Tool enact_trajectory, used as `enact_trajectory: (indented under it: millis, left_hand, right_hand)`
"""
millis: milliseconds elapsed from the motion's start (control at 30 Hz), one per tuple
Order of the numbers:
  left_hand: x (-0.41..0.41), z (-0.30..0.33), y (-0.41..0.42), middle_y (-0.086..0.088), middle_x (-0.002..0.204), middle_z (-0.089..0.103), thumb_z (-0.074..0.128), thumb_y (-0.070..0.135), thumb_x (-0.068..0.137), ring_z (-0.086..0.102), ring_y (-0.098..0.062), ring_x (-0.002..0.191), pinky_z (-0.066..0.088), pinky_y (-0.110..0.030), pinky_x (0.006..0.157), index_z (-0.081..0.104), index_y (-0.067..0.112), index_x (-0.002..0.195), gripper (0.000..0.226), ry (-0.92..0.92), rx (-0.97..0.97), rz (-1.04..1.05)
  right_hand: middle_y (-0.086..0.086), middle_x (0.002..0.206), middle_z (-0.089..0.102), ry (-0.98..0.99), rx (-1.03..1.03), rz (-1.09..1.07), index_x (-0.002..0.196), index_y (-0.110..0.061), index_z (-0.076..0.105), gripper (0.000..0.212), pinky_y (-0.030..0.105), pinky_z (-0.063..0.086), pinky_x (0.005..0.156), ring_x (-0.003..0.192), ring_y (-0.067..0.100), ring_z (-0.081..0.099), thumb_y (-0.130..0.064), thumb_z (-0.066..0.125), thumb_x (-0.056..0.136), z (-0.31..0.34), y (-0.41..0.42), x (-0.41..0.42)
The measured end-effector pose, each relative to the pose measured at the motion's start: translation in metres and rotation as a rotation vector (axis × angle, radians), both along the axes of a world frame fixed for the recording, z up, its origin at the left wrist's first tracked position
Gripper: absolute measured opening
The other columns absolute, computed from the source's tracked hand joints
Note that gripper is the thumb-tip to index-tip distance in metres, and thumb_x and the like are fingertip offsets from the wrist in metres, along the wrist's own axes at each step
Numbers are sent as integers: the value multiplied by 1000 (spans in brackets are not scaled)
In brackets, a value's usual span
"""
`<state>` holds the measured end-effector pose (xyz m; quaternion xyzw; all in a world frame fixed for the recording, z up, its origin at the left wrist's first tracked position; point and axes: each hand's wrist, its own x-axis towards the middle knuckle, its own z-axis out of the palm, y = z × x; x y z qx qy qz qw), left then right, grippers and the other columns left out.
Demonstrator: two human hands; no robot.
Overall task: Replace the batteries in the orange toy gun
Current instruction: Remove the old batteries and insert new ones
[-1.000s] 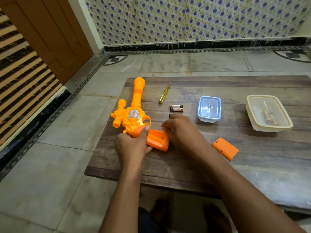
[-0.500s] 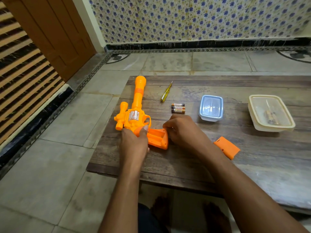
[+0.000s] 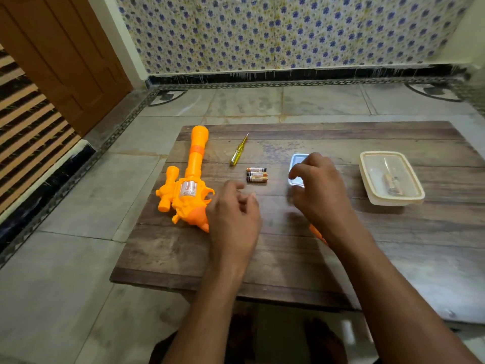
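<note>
The orange toy gun [image 3: 190,186] lies flat on the wooden surface [image 3: 288,245], left of centre in the frame, with its long barrel pointing toward the upper edge and its grip end hidden under my left hand [image 3: 233,219]. I judge it to be light, hollow, rigid plastic, a little slick and liable to skate on the wood, so I would hold it by the thick body around the cylinder, not by the thin barrel or the side scope.

My left hand hovers over the grip with fingers loosely curled and I see nothing held in it. Three batteries [image 3: 256,174] lie side by side just above that hand; small, smooth and round, they would roll readily and suit a pinch across the middle. A yellow screwdriver [image 3: 238,151] lies near them, toward the barrel.

My right hand [image 3: 319,187] reaches over the small blue-lidded box [image 3: 298,160], fingers bent above it; whether they touch the lid I cannot tell, and its contents are hidden. A sliver of an orange cover [image 3: 316,232] shows beside my right wrist. At the right of the frame stands a cream lidded container [image 3: 417,198] with brownish items inside, possibly batteries, too blurred to say.
</note>
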<state>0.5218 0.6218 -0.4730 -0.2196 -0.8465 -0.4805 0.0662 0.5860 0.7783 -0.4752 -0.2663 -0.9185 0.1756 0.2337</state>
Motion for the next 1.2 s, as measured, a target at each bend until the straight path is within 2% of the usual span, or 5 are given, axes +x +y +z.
enact_trajectory:
  millis: [267,433,633,833,1200]
  left_hand:
    - [-9,-24,48,2,98,73,68,9,93,70,-6,82,60,-26,78,71,13,111,18,-94,30,-220]
    - [-11,-31,56,0,98,76,64,17,96,75,-12,89,62,-37,85,72,15,109,15,-215,71,-214]
    - [-5,-17,56,-23,117,70,37,6,110,74,-30,103,60,-35,88,52,-3,135,31,-893,460,-312]
    - [-15,-6,47,-12,99,73,41,10,109,71,-19,80,61,-30,72,66,10,116,25,-1079,719,-377]
    - [-7,-5,61,-13,101,75,38,44,108,72,-20,78,60,-35,65,68,11,123,47,-1245,821,-382]
  right_hand:
    - [12,159,41,-237,-124,13,136,-22,66,50,41,36,115,141,33,45,-18,74,87,-5,27,13]
    - [24,129,67,-77,-141,1,117,-3,76,27,44,45,104,120,41,62,-10,67,93,0,28,13]
    - [7,116,77,282,-338,-15,114,-12,79,26,-4,40,83,101,4,65,-11,78,88,13,12,17]
    - [9,99,79,350,-81,150,104,-5,77,18,31,61,71,81,17,73,-11,79,87,15,-11,31]
    - [24,123,71,384,-194,262,104,1,74,24,5,44,98,130,12,55,8,74,82,8,0,24]
